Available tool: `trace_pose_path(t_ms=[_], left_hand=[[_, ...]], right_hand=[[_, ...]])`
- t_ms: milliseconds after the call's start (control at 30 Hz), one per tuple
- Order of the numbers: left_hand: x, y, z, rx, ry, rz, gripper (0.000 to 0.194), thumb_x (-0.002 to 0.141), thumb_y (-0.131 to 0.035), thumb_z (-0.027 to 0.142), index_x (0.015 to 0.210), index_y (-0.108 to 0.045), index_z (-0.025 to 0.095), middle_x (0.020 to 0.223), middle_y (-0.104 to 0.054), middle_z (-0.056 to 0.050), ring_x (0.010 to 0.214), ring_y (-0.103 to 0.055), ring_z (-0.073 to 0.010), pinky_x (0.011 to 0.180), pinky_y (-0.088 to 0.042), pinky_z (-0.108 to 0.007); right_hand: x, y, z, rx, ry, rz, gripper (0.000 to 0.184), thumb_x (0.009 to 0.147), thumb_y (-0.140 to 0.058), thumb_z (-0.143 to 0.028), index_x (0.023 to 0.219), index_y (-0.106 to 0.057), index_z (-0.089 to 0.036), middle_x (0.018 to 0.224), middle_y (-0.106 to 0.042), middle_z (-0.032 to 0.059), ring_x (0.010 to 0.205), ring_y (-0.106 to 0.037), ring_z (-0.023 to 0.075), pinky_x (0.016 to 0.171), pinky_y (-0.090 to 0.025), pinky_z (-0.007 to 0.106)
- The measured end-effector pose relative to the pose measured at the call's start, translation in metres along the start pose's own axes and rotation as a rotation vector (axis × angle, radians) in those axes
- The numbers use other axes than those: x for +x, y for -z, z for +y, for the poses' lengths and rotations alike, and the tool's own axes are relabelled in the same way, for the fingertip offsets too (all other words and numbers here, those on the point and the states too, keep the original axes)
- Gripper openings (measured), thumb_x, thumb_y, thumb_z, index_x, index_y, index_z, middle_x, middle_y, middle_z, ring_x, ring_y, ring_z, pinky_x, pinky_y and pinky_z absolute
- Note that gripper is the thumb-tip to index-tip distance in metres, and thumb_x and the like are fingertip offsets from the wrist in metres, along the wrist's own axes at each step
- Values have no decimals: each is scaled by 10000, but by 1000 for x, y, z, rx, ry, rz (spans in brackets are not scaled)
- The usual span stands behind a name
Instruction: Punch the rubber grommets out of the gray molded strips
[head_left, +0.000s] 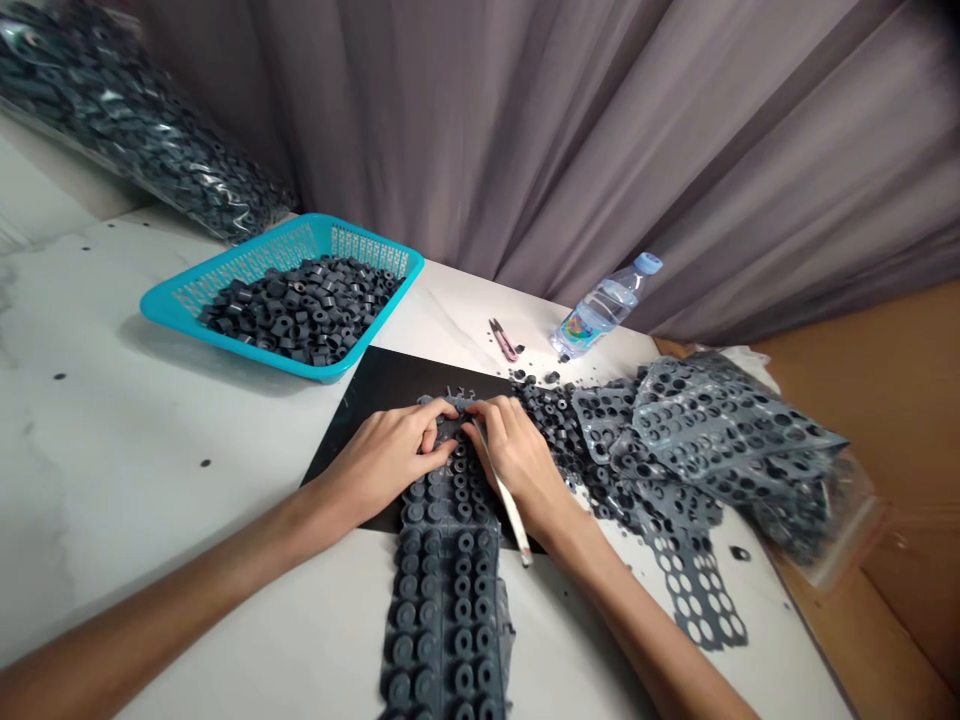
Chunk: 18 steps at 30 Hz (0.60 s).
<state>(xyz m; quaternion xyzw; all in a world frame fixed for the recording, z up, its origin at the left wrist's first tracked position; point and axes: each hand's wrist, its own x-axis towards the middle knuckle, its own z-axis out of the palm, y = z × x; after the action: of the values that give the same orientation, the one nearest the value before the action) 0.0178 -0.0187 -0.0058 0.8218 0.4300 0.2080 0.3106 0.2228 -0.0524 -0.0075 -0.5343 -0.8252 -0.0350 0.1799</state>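
A long dark grey moulded rubber sheet point(442, 580), with rows of round ring-shaped parts, runs from the near edge up onto a black mat point(360, 410). At its far end my left hand point(394, 455) is closed, thumb and fingers pinching the sheet's left side. Opposite it, my right hand point(514, 450) has its fingers closed round a thin white pen-like stick point(510, 510), whose lower end points back toward me. The fingertips of both hands nearly meet over the sheet, and the tip of the stick is hidden there.
A turquoise basket point(281, 362) holds many small dark rings. Beyond it leans a clear bag of parts point(165, 140). Rightward lie loose rings point(559, 420), punched-out sheets point(697, 420), pink thread snips point(503, 341) and a water bottle point(600, 310). A grey curtain point(480, 120) hangs behind.
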Motion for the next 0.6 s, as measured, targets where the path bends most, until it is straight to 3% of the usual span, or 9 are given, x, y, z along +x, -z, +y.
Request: trace_pose_path(t_ms=[133,200,367,600], left_hand=[[0,0,0,-2,8,-9,246,935,-637,355,1164,-632,265,699,-553,80,604,-532,-116,611,-325,-259],[0,0,-1,-1,14,-4,283,935,-630,360,1199,-619,259,703,-567,76,614,-547,-124,617,-332,-260],[2,2,-1,6,27,-9,378,927,-622,369,1286,-617,251,692,-584,66,630,-573,-137,625,-357,-257],[4,3,0,-4,44,-14,448,906,-637,376,1332,-654,238,665,-588,59,604,-562,-131,613,-379,-245]], right_hand=[[-4,3,13,-59,-239,99,258,1078,-380,-275,1199,-553,-127,1083,-584,181,1023,-564,329,866,-522,488],[-4,11,18,47,-269,89,233,1072,-416,-293,1211,-547,-159,1068,-597,147,991,-584,300,880,-522,473],[3,21,13,447,-147,-22,155,1037,-556,-369,1113,-578,-236,991,-655,53,874,-624,209,828,-541,351],[5,18,10,423,-48,-25,169,1028,-576,-408,1030,-616,-244,972,-667,53,945,-585,234,870,-515,376]])
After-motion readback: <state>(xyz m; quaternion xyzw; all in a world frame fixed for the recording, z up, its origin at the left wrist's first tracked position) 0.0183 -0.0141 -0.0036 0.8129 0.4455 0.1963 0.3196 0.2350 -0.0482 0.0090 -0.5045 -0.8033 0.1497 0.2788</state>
